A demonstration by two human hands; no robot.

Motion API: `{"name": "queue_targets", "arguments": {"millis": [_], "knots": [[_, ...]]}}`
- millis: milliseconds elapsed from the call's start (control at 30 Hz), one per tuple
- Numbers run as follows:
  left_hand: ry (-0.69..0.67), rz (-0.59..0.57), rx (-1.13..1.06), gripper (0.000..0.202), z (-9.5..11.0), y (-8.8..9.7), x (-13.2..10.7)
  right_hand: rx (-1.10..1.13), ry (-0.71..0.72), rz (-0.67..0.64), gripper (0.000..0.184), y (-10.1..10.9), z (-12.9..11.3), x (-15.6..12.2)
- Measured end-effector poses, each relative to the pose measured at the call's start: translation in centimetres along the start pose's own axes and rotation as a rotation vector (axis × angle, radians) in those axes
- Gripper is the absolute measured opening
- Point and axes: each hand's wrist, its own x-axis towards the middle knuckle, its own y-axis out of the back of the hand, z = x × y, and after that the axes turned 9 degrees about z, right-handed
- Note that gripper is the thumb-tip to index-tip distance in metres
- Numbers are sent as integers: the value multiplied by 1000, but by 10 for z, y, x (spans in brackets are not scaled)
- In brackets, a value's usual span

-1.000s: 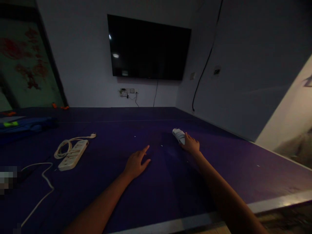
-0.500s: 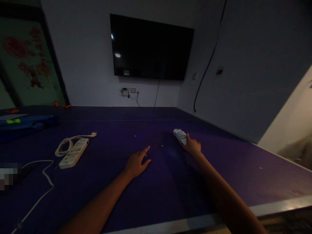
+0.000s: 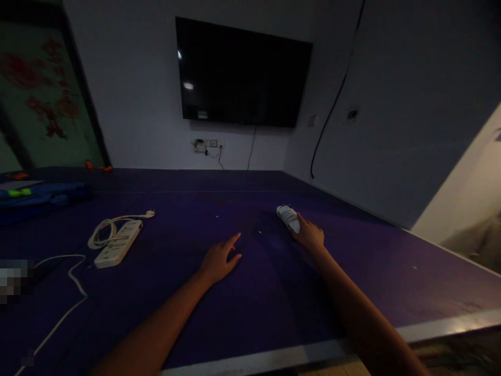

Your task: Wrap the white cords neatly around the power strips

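Note:
My right hand (image 3: 310, 236) grips the near end of a white power strip (image 3: 288, 217) with its cord wound around it. The fingers hide that end, and the strip rests on the purple surface (image 3: 250, 292), angled away to the left. My left hand (image 3: 219, 261) is low over the surface, left of the strip and apart from it. Its index finger points forward and its thumb is spread, with nothing held. Further left lies another white power strip (image 3: 119, 244), its cord (image 3: 102, 235) looped loosely beside it and its plug (image 3: 149, 213) toward the back.
A thin white cable (image 3: 76, 282) runs along the left side to a blurred-out patch. Blue folded cloth (image 3: 58, 194) lies at the far left, with orange bits (image 3: 105, 168) behind. A television (image 3: 245, 73) hangs above wall sockets (image 3: 209, 144). A black cable (image 3: 331, 117) dangles at right.
The view has shifted slightly. My right hand stays on the cord-wrapped power strip, and my left hand keeps nearly the same pose and place.

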Motion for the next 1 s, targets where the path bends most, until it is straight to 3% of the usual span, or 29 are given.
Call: {"name": "queue_targets", "arguments": {"millis": [600,1000], "knots": [[11,-27,6,58,1,1,0,-96,13,47,68,8,-3,-3],[18,-48,-1,59,2,1,0,20,-32,-4,68,2,-1,-2]]}}
